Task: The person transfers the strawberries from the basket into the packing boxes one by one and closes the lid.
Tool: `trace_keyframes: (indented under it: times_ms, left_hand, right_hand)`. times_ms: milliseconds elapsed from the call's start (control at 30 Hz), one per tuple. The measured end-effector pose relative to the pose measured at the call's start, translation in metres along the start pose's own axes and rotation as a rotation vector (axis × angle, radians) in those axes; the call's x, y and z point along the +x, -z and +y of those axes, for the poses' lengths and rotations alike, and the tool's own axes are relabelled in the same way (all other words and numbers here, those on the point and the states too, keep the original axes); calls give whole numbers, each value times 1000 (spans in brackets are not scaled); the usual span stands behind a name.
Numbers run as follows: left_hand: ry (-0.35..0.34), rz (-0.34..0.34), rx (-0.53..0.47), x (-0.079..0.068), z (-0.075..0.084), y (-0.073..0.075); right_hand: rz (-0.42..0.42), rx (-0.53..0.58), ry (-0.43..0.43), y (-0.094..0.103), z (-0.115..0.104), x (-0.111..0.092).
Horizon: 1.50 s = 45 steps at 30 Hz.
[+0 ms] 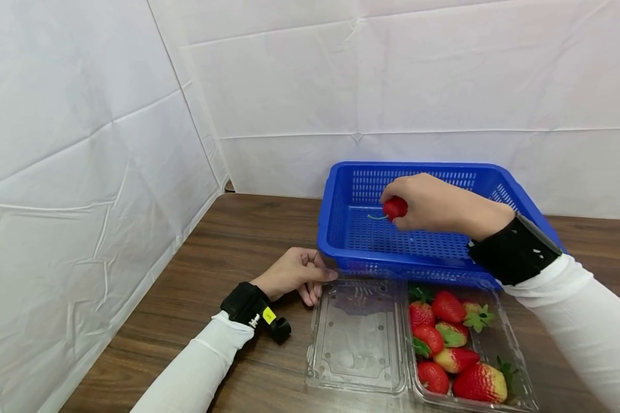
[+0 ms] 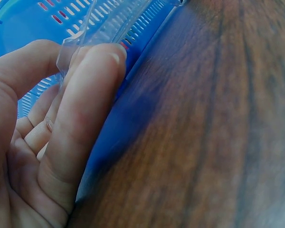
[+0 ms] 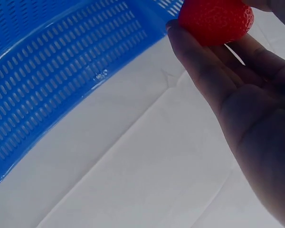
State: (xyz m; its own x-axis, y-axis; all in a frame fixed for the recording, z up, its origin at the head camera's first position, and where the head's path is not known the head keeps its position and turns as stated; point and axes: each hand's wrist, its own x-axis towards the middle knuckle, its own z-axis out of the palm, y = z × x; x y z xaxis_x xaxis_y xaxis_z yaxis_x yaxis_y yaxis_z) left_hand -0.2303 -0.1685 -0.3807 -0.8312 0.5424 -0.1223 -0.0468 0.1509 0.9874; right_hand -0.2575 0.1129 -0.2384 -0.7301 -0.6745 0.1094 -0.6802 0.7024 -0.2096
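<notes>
Over the blue plastic basket (image 1: 336, 229), my right hand (image 1: 429, 203) grips a red strawberry (image 1: 395, 207) whose thin green stem points left. The right wrist view shows the dimpled skin of this strawberry (image 3: 216, 21) between thumb and fingers. My left hand (image 1: 295, 274) pinches the far left corner of the clear plastic clamshell's lid (image 1: 359, 344). Up close, thumb and finger of the left hand (image 2: 61, 114) meet on the clear edge. The lid lies opened out to the left. Several strawberries (image 1: 479, 383), some with green leaves, lie in the clamshell's other half (image 1: 516, 376).
The basket stands behind the clamshell, close to its far edge, on a brown wood-grain table (image 1: 258, 229). White cloth (image 1: 289, 86) hangs behind the table and along its left side. A small black device (image 1: 280, 330) sticks out from the left wrist strap.
</notes>
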Motion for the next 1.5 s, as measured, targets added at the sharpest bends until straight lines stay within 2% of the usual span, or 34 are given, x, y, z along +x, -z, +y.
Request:
trace_keyframes:
  times_ms: [900,1200,1500]
  left_hand:
    - [-6,-4,2,1,-2,2]
    - [3,-5,2,-1,-2,1]
    - [16,3,9,-2,1,0]
  right_hand:
    - [126,-10,-46,7,-3,-38]
    - [209,-9,-63,7,-7,-52]
    - [266,15,-45,6,-12,-65]
